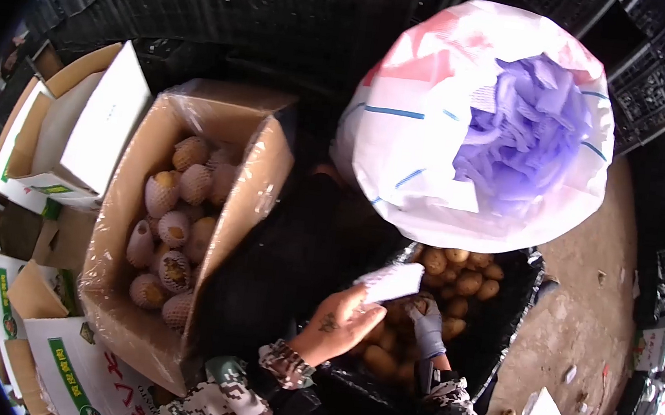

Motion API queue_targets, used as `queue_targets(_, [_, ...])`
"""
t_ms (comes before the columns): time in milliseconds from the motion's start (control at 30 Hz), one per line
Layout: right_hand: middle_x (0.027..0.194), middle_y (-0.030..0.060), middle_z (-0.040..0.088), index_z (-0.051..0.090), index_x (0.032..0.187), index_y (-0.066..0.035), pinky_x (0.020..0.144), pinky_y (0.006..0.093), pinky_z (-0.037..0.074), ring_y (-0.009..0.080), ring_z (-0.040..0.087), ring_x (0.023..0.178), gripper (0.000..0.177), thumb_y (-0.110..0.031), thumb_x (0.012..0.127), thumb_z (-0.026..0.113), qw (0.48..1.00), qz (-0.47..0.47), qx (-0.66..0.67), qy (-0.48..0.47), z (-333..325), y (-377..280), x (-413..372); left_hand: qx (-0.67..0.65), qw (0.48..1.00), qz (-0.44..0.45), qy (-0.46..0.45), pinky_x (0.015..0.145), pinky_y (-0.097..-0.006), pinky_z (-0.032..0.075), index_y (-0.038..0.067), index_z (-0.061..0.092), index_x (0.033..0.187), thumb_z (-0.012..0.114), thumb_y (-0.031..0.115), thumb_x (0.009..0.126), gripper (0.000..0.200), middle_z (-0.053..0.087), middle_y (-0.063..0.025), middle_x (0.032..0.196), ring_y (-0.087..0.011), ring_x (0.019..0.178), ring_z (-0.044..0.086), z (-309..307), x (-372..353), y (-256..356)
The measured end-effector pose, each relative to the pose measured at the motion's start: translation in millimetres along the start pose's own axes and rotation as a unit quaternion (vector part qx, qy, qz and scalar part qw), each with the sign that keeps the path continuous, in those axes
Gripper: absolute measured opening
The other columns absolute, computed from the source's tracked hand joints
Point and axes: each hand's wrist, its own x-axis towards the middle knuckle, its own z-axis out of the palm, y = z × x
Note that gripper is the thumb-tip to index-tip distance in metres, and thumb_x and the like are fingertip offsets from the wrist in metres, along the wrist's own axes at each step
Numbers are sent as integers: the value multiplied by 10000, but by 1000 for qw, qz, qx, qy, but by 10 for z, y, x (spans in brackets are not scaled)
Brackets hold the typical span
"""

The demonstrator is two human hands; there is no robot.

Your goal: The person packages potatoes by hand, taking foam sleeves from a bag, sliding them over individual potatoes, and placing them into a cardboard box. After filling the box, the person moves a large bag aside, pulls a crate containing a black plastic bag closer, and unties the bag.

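While seen from the head view, the left hand (338, 323) sits at the near edge of a black bin (532, 273). Its grip is pinched on a white foam sleeve (391, 281), thumb and fingers pressed against the sleeve's lower end, and the sleeve sticks up and to the right. The right hand (426, 326), in a grey glove, is just beside it, with its grip curled around one brown fruit (420, 304). That fruit is at the top of the pile of loose fruit (467, 282) that fills the bin, and it almost touches the foam sleeve. Both forearms wear camouflage sleeves (232, 401).

To the left stands an open cardboard box (257, 183), tilted toward the camera and lined with clear plastic. It holds wrapped fruit (174, 226), each piece in a pale net. Above the bin leans a big white sack (404, 158), its mouth open and full of purple foam sleeves (526, 127). Printed flat cartons (99, 128) lie at the far left, and more sit near the bottom left corner. Bare dirt floor (583, 310) shows to the right of the bin.
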Motion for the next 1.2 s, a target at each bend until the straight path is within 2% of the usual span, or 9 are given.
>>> queue_targets(133, [1201,96,670,611,1273,-1,990,325,497,170,628,1094,435,-363,1034,571,953,17,292,-82,-335,-1293,-634,155,984,57,-68,1032,-403,500,36,484,1446,805,282,870,704,578,-238,1373,-336,1235,606,56,-12,350])
queue_targets(267, [1228,93,646,578,1300,14,1061,327,424,170,578,1169,535,-447,1030,561,984,-72,140,-78,-270,-1835,-1086,162,968,-56,-185,1060,-415,470,14,385,1469,850,418,823,893,582,-248,1344,-345,1285,572,297,-92,436])
queue_targets(400, [1340,137,554,482,1409,7,1083,351,427,181,530,1245,736,-502,928,708,975,-141,135,-108,-167,-2040,-1474,-22,992,17,-123,1047,-410,482,-3,428,1435,853,275,845,779,605,-225,1332,-313,1234,618,342,-297,366])
queue_targets(467, [1318,133,574,494,1387,6,1049,335,459,172,558,1216,726,-425,884,792,973,-203,71,-87,-112,-1982,-1513,212,952,207,-71,1000,-421,520,27,429,1474,860,196,795,821,596,-214,1359,-364,1223,620,344,-414,446])
queue_targets(667, [921,44,705,687,997,1,785,262,517,93,618,845,200,-192,1018,640,958,-121,238,106,41,-1730,-1576,343,913,211,-68,956,-440,543,27,472,1453,869,205,774,806,614,-240,1332,-420,1182,627,687,-757,684])
queue_targets(800, [1102,99,700,654,1134,26,972,320,506,186,649,1060,434,-375,1080,497,913,-68,402,2,-177,-1772,-1812,267,932,235,-69,1014,-405,511,4,306,1532,889,212,771,981,536,-246,1406,-376,1231,604,792,-879,818])
queue_targets(933, [1437,120,496,369,1493,-12,1146,376,379,215,484,1328,909,-497,857,803,945,-250,205,-52,-253,-1747,-1948,79,970,215,-81,1086,-422,449,-38,222,1495,899,206,789,1008,450,-239,1452,-309,1321,505,775,-854,496])
queue_targets(1100, [1157,80,666,600,1269,21,1012,323,487,153,611,1110,462,-307,968,722,962,-221,155,32,-223,-2004,-2215,184,942,273,-68,1075,-455,452,-51,291,1480,905,199,739,994,492,-279,1412,-399,1284,546,853,-1173,804])
queue_targets(1200, [1005,53,709,663,1152,28,879,275,537,117,667,935,277,-220,1033,632,909,-128,394,46,-163,-1939,-2131,285,907,303,-70,1062,-474,460,-34,255,1520,901,237,735,1052,497,-290,1417,-452,1263,547,855,-1269,873])
